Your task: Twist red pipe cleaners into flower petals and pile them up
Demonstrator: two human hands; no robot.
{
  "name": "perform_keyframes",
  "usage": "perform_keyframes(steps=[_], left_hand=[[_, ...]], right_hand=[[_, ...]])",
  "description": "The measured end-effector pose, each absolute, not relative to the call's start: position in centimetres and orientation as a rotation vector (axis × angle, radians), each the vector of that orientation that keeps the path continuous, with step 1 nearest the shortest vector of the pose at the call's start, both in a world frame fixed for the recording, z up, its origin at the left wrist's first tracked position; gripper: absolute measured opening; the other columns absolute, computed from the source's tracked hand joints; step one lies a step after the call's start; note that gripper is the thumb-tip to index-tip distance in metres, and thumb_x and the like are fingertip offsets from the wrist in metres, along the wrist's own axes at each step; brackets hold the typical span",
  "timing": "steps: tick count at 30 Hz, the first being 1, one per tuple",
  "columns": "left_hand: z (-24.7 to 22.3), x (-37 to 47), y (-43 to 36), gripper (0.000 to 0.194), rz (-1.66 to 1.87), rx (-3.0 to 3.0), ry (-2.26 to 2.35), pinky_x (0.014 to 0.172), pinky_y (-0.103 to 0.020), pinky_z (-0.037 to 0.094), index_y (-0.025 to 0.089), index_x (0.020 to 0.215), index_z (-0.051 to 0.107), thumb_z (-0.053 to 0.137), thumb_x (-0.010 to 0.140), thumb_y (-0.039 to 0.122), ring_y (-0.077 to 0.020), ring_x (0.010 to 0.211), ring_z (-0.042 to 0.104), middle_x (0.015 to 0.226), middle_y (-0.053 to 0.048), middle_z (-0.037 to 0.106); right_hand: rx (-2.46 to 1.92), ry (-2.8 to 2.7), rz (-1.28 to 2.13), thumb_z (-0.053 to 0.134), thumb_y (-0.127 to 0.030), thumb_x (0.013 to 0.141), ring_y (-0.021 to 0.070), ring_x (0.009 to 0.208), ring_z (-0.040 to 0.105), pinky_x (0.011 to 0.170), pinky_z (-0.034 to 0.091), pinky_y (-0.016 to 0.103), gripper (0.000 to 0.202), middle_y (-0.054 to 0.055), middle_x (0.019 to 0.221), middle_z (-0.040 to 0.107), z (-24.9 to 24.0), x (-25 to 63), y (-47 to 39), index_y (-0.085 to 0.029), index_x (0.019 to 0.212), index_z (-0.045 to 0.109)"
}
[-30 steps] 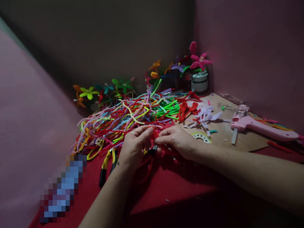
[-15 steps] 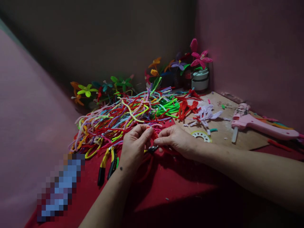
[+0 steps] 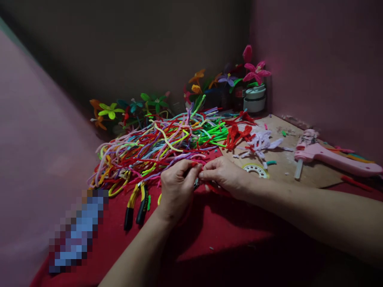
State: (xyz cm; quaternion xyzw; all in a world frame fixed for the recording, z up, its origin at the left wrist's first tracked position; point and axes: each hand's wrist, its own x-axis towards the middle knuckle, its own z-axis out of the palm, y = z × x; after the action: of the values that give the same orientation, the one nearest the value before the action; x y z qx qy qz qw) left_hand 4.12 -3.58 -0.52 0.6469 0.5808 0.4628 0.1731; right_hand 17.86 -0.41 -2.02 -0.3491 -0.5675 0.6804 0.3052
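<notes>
Over the red cloth, my left hand and my right hand meet with thumbs and fingers pinched together. Between them is a red pipe cleaner, mostly hidden by the fingers; more red shows below my right hand. Behind the fingertips a small metal part of a tool shows, its kind unclear. Left of my left hand lie pliers with yellow and black handles. A tangled heap of colourful pipe cleaners spreads just beyond both hands.
A brown board carries a pink glue gun, a tape roll, and red and white bent pieces. Pipe-cleaner flowers and a lidded grey cup stand along the back wall.
My left hand has shifted right and turned inward, bringing its fingertips against those of my right hand. The red pipe cleaner is now more covered. The whole view has moved slightly.
</notes>
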Motion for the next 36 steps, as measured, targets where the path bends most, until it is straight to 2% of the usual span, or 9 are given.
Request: perform_keyframes(steps=[2, 7, 12, 15, 21, 25, 27, 31, 36], left_hand=[[-0.6, 4.2, -3.6, 0.012, 1.333, 1.921, 1.656, 0.065, -0.024, 0.04, 0.017, 0.07, 0.067, 0.062, 0.07, 0.028, -0.012, 0.064, 0.053, 0.068, -0.001, 0.063], [-0.3, 4.0, -2.9, 0.021, 1.227, 1.539, 1.522, 0.049, -0.022, 0.035, 0.015, 0.059, 0.061, 0.063, 0.069, 0.034, -0.0086, 0.046, 0.043, 0.05, 0.002, 0.053], [-0.5, 4.1, -2.7, 0.014, 1.354, 1.703, 1.562, 0.059, -0.023, 0.039, 0.017, 0.061, 0.064, 0.063, 0.068, 0.029, -0.0111, 0.059, 0.05, 0.061, 0.0, 0.059], [-0.7, 4.2, -2.6, 0.018, 1.332, 1.59, 1.526, 0.055, -0.023, 0.038, 0.016, 0.059, 0.062, 0.062, 0.068, 0.031, -0.0093, 0.053, 0.046, 0.054, 0.002, 0.054], [-0.8, 3.7, -2.0, 0.019, 1.297, 1.519, 1.492, 0.047, -0.02, 0.034, 0.014, 0.06, 0.061, 0.065, 0.066, 0.032, -0.0065, 0.047, 0.043, 0.053, 0.003, 0.053], [-0.8, 3.0, -1.7, 0.026, 1.258, 1.289, 1.332, 0.038, -0.017, 0.027, 0.016, 0.079, 0.06, 0.063, 0.068, 0.039, -0.0026, 0.039, 0.038, 0.059, 0.004, 0.054], [-0.9, 2.9, -1.8, 0.03, 1.257, 1.158, 1.272, 0.037, -0.016, 0.025, 0.016, 0.083, 0.059, 0.065, 0.067, 0.04, -0.0008, 0.038, 0.037, 0.066, 0.002, 0.057], [-1.0, 3.6, -2.0, 0.03, 1.089, 1.043, 1.125, 0.038, -0.015, 0.024, 0.013, 0.08, 0.06, 0.068, 0.065, 0.038, -0.0007, 0.039, 0.035, 0.057, 0.003, 0.052], [-1.4, 4.1, -2.1, 0.027, 0.951, 1.009, 1.043, 0.038, -0.017, 0.019, 0.01, 0.072, 0.06, 0.066, 0.068, 0.037, -0.0012, 0.038, 0.03, 0.053, 0.002, 0.049]], right_hand=[[-0.937, -1.478, 1.813, 0.054, -0.019, 0.066, 0.0043, 0.027, 0.027, 0.031, 0.016, 0.02, 0.021, -0.005, 0.029, 0.036, -1.9, 17.9, -0.4, -0.014, 0.045, 0.051], [-0.958, -1.548, 1.755, 0.055, -0.019, 0.067, 0.0036, 0.027, 0.026, 0.031, 0.014, 0.02, 0.023, -0.005, 0.028, 0.035, -1.6, 18.0, -0.5, -0.013, 0.045, 0.053], [-0.971, -1.494, 1.81, 0.057, -0.021, 0.065, 0.004, 0.026, 0.028, 0.031, 0.015, 0.021, 0.021, -0.004, 0.031, 0.041, -1.7, 17.9, -0.4, -0.014, 0.046, 0.053], [-0.958, -1.497, 1.792, 0.058, -0.021, 0.064, 0.0042, 0.027, 0.029, 0.031, 0.016, 0.021, 0.018, -0.002, 0.033, 0.045, -1.7, 17.9, -0.4, -0.014, 0.047, 0.054], [-0.979, -1.484, 1.817, 0.059, -0.025, 0.065, 0.0046, 0.029, 0.03, 0.032, 0.017, 0.021, 0.019, -0.002, 0.036, 0.046, -2.0, 18.0, -0.3, -0.014, 0.05, 0.055], [-0.897, -1.303, 1.849, 0.061, -0.027, 0.068, 0.0052, 0.034, 0.035, 0.035, 0.021, 0.021, 0.019, -0.001, 0.043, 0.05, -2.5, 17.8, 0.0, -0.012, 0.056, 0.057], [-0.818, -1.192, 1.854, 0.062, -0.03, 0.068, 0.0045, 0.036, 0.034, 0.037, 0.021, 0.021, 0.019, -0.003, 0.043, 0.046, -2.5, 17.8, 0.3, -0.012, 0.064, 0.059], [-0.76, -1.052, 1.841, 0.065, -0.031, 0.067, 0.0045, 0.036, 0.034, 0.038, 0.024, 0.021, 0.02, -0.006, 0.044, 0.045, -2.3, 17.8, 0.6, -0.012, 0.074, 0.061], [-0.717, -1.026, 1.899, 0.068, -0.028, 0.063, 0.0055, 0.041, 0.043, 0.041, 0.032, 0.02, 0.021, -0.003, 0.049, 0.05, -2.3, 17.7, 0.7, -0.012, 0.069, 0.058]])
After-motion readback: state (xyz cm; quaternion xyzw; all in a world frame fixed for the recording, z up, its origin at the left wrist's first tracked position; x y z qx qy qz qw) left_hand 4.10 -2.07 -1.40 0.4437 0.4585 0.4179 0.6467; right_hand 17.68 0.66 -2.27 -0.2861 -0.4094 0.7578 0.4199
